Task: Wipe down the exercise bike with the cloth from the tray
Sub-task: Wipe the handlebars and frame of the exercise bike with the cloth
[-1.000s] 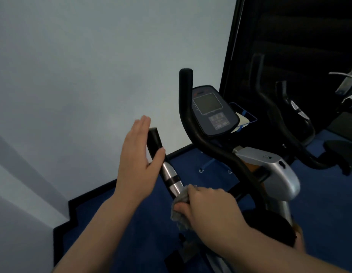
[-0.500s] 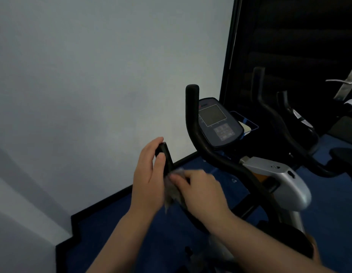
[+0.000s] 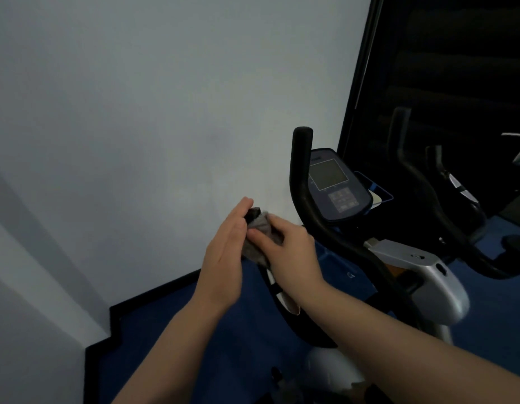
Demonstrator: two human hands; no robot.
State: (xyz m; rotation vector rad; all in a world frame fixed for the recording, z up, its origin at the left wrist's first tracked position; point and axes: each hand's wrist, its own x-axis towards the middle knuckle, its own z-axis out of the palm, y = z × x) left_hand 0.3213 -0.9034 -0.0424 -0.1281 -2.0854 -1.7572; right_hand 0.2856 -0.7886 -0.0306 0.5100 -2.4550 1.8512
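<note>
The exercise bike (image 3: 421, 275) stands ahead with black handlebars, a console (image 3: 337, 188) and a silver body. My right hand (image 3: 290, 252) grips a grey cloth (image 3: 260, 237) wrapped around the upper end of the left handlebar (image 3: 253, 213), whose black tip peeks out above the cloth. My left hand (image 3: 226, 258) lies flat, fingers straight, against the left side of that handlebar and the cloth. The right handlebar (image 3: 302, 182) rises free beside the console.
A pale wall (image 3: 165, 112) fills the left. A dark mirror (image 3: 456, 83) on the right reflects the bike. A blue-rimmed tray (image 3: 378, 193) sits behind the console. Blue carpet (image 3: 194, 330) with a black border covers the floor.
My right hand slid the cloth up the left handlebar from the chrome section to the tip. My left hand stayed beside the grip, now flat against it.
</note>
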